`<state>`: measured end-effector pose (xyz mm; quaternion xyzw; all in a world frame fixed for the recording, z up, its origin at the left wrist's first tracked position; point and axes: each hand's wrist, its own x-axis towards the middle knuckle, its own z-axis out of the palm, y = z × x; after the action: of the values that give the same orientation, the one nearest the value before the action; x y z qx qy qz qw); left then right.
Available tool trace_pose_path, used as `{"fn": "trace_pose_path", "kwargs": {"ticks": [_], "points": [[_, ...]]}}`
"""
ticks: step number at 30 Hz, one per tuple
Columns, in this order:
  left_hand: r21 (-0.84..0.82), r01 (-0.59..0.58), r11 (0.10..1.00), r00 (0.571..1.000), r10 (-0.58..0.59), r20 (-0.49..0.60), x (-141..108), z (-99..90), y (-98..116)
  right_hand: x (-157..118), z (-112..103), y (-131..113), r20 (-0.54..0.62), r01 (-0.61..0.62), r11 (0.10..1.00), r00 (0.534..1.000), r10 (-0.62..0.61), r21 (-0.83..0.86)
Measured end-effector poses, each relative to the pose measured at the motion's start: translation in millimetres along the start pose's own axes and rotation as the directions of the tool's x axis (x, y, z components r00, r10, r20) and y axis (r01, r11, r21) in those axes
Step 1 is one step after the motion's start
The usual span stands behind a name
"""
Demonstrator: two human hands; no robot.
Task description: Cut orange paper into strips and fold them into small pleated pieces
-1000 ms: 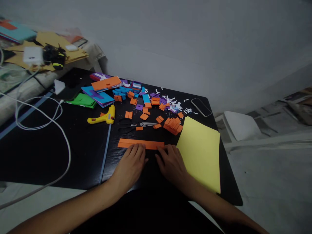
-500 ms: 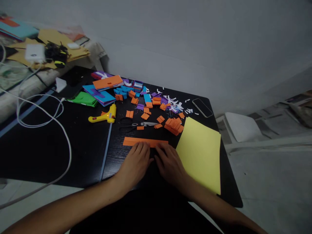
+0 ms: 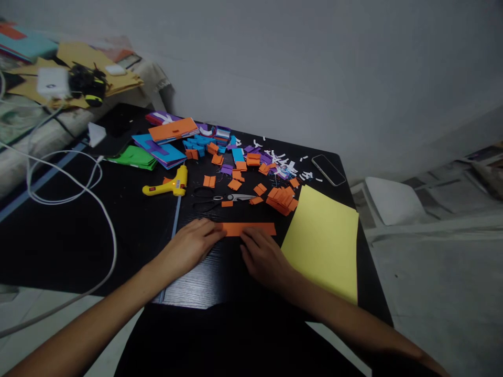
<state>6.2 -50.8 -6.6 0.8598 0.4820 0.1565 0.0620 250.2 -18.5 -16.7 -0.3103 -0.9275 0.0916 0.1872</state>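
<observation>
Your left hand [image 3: 190, 246] has its fingertips on the left end of the orange strip [image 3: 234, 229], and your right hand [image 3: 267, 259] has its own on the near edge, with bare paper between them. Whether either hand pinches the strip or only presses it, I cannot tell. The strip lies on the black table [image 3: 133, 235] in front of you, nearer than the scissors [image 3: 240, 198] (a small orange piece [image 3: 227, 204] sits just beside them). Yellow sheets [image 3: 323, 241] lie right of your right hand, and the glue gun [image 3: 179, 181] lies beyond your left
</observation>
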Motion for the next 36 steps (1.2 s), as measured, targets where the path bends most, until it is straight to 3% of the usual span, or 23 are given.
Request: {"fn": "trace_pose_path", "kwargs": {"ticks": [3,18,26,31,36], "points": [[0.017,-0.020,1.000,1.000,0.020,0.005,0.2,2.2,0.4,5.6,4.0,-4.1,0.051,0.063,0.998,0.997,-0.064,0.015],[-0.021,-0.045,0.999,0.999,0.044,-0.027,-4.7,5.0,-0.5,20.7,5.5,1.7,0.197,0.075,0.991,0.979,-0.052,-0.111],[0.003,-0.029,1.000,0.999,0.029,0.030,-5.1,1.8,1.5,32.0,-0.6,-1.2,0.264,0.091,0.991,0.963,-0.061,-0.103],[0.055,-0.028,0.998,0.999,0.026,0.044,-3.1,-3.1,7.2,35.9,0.0,-3.1,0.245,0.129,0.992,0.961,-0.127,0.004],[0.117,-0.041,0.992,0.998,0.035,0.052,-2.8,-3.2,10.0,34.2,2.0,-3.7,0.222,0.120,0.993,0.968,-0.117,-0.003]]}}
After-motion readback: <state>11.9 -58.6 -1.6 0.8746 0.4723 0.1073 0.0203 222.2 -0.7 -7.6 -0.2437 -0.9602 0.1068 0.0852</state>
